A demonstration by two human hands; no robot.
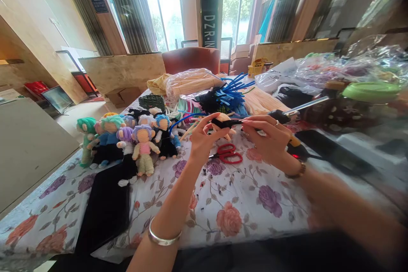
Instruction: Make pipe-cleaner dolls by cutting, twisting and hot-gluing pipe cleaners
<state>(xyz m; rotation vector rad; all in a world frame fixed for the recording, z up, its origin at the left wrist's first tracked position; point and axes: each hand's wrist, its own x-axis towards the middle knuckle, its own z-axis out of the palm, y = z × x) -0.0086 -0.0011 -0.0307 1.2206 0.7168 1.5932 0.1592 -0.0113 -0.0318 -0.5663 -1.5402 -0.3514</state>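
My left hand is closed on a small peach and black fuzzy doll part, held above the table. Between the fingertips of my right hand is pinched the end of a black fuzzy strip that runs to that part. Just below the hands, red-handled scissors lie on the flowered tablecloth, with small dark scraps around them. A glue gun with a clear stick is partly behind my right hand. My fingers cover much of the held piece.
Several fuzzy dolls with coloured hair stand at the left, behind a black flat tray-like object. Blue pipe cleaners and bundled peach ones are piled at the back. On the right are a green lid and plastic bags.
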